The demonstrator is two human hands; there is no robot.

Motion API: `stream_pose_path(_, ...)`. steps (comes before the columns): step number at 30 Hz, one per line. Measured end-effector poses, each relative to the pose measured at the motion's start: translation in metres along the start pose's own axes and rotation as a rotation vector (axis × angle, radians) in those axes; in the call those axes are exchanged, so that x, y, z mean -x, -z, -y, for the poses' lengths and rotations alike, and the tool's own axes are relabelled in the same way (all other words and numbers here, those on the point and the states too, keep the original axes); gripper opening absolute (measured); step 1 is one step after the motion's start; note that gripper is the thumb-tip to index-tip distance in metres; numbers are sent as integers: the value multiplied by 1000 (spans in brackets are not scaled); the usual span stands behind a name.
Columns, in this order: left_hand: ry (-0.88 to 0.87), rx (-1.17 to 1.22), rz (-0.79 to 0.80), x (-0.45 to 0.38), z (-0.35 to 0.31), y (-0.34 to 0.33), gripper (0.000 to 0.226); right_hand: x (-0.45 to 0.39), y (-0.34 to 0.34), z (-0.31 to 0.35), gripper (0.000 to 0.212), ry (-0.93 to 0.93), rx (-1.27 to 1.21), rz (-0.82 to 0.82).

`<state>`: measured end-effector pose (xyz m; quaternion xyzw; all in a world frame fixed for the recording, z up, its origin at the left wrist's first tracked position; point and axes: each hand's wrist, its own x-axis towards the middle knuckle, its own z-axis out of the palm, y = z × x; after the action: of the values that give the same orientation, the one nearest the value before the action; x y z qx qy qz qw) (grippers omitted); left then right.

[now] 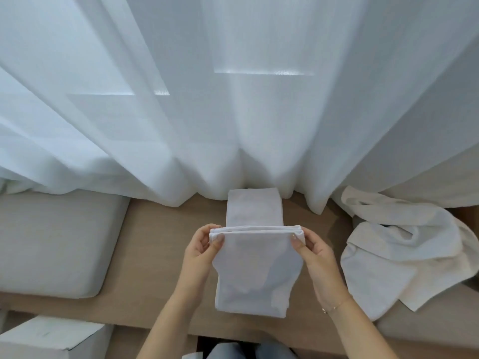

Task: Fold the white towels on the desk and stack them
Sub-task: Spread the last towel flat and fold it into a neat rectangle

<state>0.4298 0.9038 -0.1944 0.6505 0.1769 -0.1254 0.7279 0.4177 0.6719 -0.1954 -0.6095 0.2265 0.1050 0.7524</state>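
Note:
A white towel [255, 268], folded into a narrow band, is held up over the middle of the wooden desk [153, 255]. My left hand [201, 251] pinches its top left corner, and my right hand [312, 252] pinches the top right corner. The towel's lower part hangs down to the desk. Its far part [254, 207] lies flat on the desk and reaches back to the curtain. A heap of crumpled white towels [404, 250] lies on the desk to the right, apart from both hands.
A sheer white curtain [233, 99] hangs along the back of the desk. A grey cushion [51, 242] sits at the left. A white box [49, 338] stands at the lower left. The desk's front edge [155, 325] runs just below the towel.

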Motion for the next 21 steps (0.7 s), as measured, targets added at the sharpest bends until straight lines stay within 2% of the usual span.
stream_pose_path(5, 36, -11, -37, -118, 36, -5, 11, -120, -7, -28, 20, -42, 34, 5)
stream_pose_path(11, 90, -107, -90, -230, 110, -17, 22, -239, -6, -93, 6, -76, 62, -99)
stream_pose_path(17, 59, -228, -129, -277, 157, -22, 28, -295, -10, -142, 17, -121, 132, -163)
stream_pose_path(21, 17, -258, -205, -282, 171, -20, 27, -302, -10, -148, 16, -64, 233, -169)
